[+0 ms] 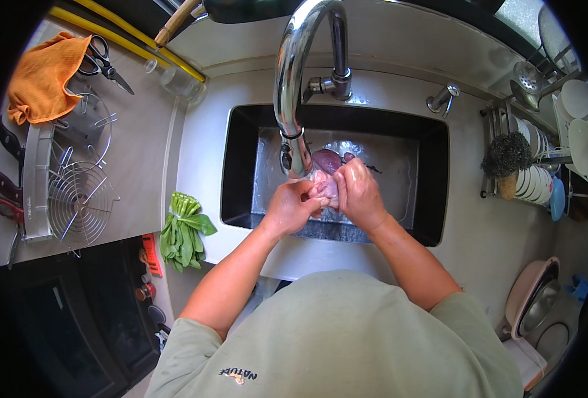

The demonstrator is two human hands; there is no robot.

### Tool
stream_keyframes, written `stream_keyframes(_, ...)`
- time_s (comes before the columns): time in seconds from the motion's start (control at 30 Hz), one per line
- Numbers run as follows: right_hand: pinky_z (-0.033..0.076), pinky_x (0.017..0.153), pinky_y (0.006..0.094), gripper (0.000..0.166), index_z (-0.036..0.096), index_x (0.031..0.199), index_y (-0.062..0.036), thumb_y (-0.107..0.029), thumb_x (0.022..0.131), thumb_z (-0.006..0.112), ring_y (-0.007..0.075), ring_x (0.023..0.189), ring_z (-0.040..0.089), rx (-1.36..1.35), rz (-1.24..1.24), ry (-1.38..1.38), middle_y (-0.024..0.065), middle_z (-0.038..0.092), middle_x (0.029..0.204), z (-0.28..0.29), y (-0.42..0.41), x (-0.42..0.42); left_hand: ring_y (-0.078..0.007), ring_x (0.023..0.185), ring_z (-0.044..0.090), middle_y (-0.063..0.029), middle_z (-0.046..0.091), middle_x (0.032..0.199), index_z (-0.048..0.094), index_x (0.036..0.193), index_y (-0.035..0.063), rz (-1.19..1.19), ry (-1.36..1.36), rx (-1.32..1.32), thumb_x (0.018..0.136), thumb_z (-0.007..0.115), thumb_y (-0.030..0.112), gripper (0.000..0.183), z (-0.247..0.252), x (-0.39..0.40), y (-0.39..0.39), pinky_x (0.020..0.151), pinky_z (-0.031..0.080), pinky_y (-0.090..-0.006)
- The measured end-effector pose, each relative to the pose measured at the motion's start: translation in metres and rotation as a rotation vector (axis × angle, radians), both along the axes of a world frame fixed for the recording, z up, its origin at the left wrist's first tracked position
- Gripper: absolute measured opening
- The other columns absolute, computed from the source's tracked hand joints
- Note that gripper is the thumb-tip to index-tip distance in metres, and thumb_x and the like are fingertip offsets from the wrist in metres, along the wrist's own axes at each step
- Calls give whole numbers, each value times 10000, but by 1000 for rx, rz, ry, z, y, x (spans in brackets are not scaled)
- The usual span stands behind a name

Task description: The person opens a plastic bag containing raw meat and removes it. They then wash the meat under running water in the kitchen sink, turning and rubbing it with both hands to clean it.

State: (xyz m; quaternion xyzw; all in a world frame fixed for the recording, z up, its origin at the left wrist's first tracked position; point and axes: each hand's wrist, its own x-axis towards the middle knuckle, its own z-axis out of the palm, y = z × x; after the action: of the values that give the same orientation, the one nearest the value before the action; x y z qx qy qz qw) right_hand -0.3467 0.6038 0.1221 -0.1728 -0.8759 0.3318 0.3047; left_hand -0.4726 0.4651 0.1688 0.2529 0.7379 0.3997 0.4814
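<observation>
Both bare hands are over the dark sink [388,164], below the chrome faucet [289,99]. My left hand [294,203] grips the left side of a piece of pale pink raw meat [325,186] between thumb and fingers. On its right side, my right hand [357,191] holds the same piece with curled fingers. A darker purple-red piece of raw meat or organ [327,160] lies just beyond the hands, partly hidden by the faucet head and the fingers. Whether the two pieces are joined, I cannot tell.
Leafy greens [182,231] lie left of the sink. Kitchen scissors [106,67], an orange cloth [50,77], wire racks [81,203] and a knife holder [37,184] are farther left. A dish rack with plates [532,184] and a steel scrubber [506,154] stand right; basins [530,298] are lower right.
</observation>
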Motion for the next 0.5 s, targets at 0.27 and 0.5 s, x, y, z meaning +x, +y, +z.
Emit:
stream_keyframes(0.27, 479, 685, 517, 214, 582, 838, 1, -173, 960, 606, 448, 790, 603, -155, -262, -138, 230, 604, 840, -37, 67, 5, -189, 938, 700, -49, 553, 1061, 678, 1102, -74, 81, -180, 240, 907, 723, 18, 220, -22, -2, -31, 843, 615, -310)
stream_keyframes(0.5, 486, 724, 480, 191, 598, 866, -2, -165, 960, 626, 426, 816, 606, -362, -52, -94, 222, 618, 876, -23, 3, -28, -176, 1042, 653, -46, 597, 1143, 670, 1138, -51, 196, -70, 333, 924, 708, 22, 230, -23, -18, -69, 934, 570, -324)
